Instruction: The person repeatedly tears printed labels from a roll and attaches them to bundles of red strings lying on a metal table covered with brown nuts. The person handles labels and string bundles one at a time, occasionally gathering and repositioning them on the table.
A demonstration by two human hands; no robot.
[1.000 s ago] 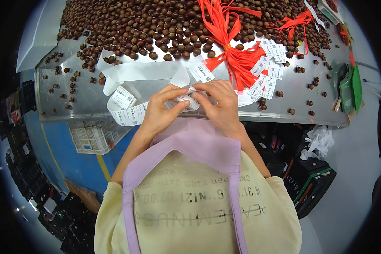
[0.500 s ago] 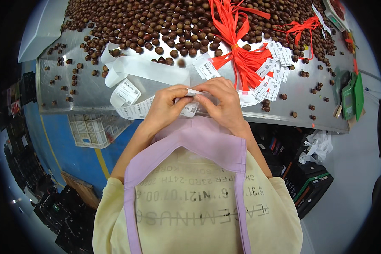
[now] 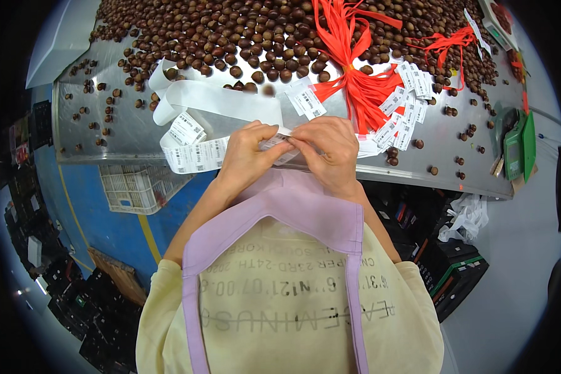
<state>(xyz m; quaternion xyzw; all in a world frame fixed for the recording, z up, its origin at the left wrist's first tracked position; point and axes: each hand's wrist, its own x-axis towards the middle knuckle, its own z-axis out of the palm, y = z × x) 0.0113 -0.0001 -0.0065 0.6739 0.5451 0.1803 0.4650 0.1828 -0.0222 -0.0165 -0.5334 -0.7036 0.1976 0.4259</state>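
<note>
My left hand [image 3: 248, 153] pinches a strip of printed white labels [image 3: 202, 157] at the table's near edge. The strip trails left from it and loops into a pale blank backing band [image 3: 230, 103] lying on the metal. Close beside it, my right hand [image 3: 328, 148] has thumb and fingers pressed together on the same strip's end, fingertips nearly touching the left ones. What exactly lies between those fingertips is partly hidden. Just beyond the right hand is a bundle of red ribbons [image 3: 359, 84], its ends bearing white labels [image 3: 403, 128]. A single label [image 3: 306, 103] sits at the bundle's left.
Chestnuts [image 3: 230, 31] heap across the back of the metal table [image 3: 121, 146], several scattered at both sides. More red ribbon [image 3: 445, 42] lies far right. A green-cased device [image 3: 518, 146] stands at the right edge. Below are a white crate [image 3: 131, 190] and dark crates [image 3: 458, 274].
Both hands have shifted slightly, with the fingertips closing in around the strip. The label hanging below the fingers is now less visible, and the strip at left sits a little higher.
</note>
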